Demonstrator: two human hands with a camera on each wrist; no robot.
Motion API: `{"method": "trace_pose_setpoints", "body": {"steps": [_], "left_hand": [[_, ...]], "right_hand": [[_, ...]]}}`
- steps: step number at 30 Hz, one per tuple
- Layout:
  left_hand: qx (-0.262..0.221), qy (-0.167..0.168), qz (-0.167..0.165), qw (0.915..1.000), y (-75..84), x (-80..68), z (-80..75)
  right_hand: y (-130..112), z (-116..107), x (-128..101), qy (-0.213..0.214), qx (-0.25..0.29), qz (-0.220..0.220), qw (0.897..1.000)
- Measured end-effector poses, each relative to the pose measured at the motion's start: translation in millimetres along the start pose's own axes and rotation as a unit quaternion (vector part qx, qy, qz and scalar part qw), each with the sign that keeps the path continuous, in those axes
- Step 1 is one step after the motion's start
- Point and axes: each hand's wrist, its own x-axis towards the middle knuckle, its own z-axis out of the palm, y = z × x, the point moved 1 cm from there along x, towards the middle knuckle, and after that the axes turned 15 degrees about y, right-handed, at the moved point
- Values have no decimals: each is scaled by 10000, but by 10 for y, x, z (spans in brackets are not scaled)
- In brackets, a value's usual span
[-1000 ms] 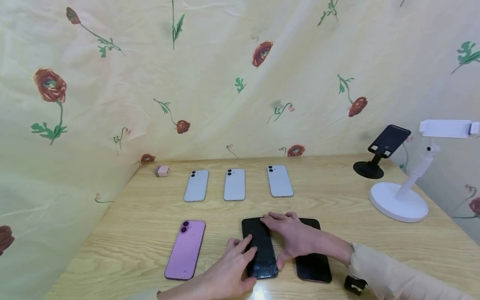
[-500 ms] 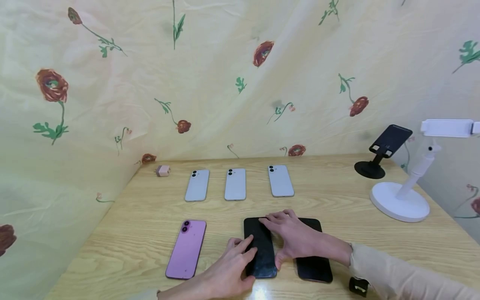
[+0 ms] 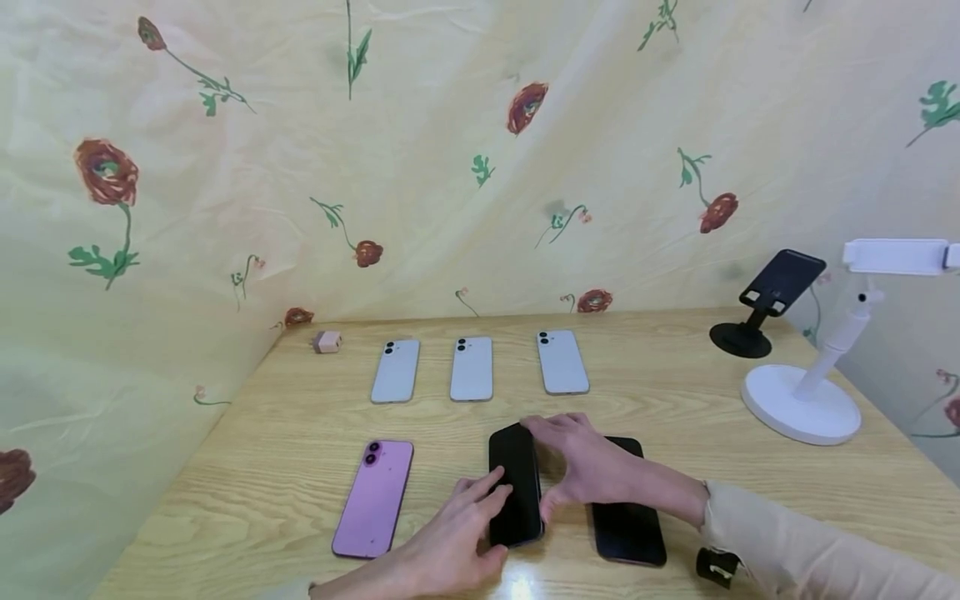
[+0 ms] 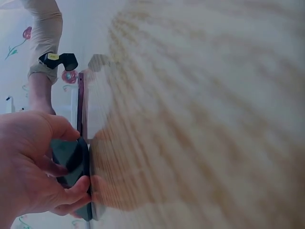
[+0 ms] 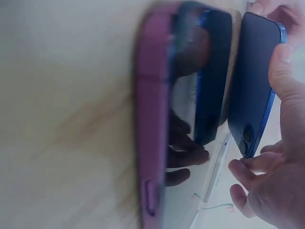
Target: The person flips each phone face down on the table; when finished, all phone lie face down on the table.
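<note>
**A:** What lies closest to the camera, taking the tilted dark phone (image 3: 516, 485) as the marker?

**B:** Both hands are on it. The left hand (image 3: 450, 546) comes in from the near edge of the surface (image 3: 247, 467), fingers curled around the phone's near end and left edge. The right hand (image 3: 581, 467) reaches from the right, its thumb under the right edge and fingers (image 3: 542, 427) over the far end, pinching it. The phone is raised on one long edge, off flat; the right wrist view shows its blue back and camera lenses (image 5: 245, 138).

**A:** And just beside it?

**B:** To its right, a second dark phone (image 3: 626, 512) lies flat, screen up, partly under the right wrist. To its left, apart from it, a pink phone (image 3: 373, 498) lies face down. A small black clip (image 3: 714, 565) sits near the right sleeve (image 3: 810, 550).

**A:** Farther back?

**B:** Beyond it, a row of three silver phones (image 3: 471, 369) lies face down, with a small pink charger (image 3: 327, 342) left of the row. Far right of it stand a black phone stand (image 3: 765, 304) and a white phone stand (image 3: 810, 392). A flowered cloth (image 3: 420, 150) hangs behind.
</note>
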Motion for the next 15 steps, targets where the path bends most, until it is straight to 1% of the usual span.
{"method": "trace_pose_setpoints", "body": {"steps": [5,7,15], "left_hand": [[-226,217,8,9995,-2,-24,-8],[-303,262,32,9992,-8,-37,-16],[-681,228,15,9974,-62,-48,-52]], "right_hand": [[-64,-15,36,-67,220,352,9991],[-84,-13,51,-45,266,391,9989],[-128,32,97,119,574,386,9975]]}}
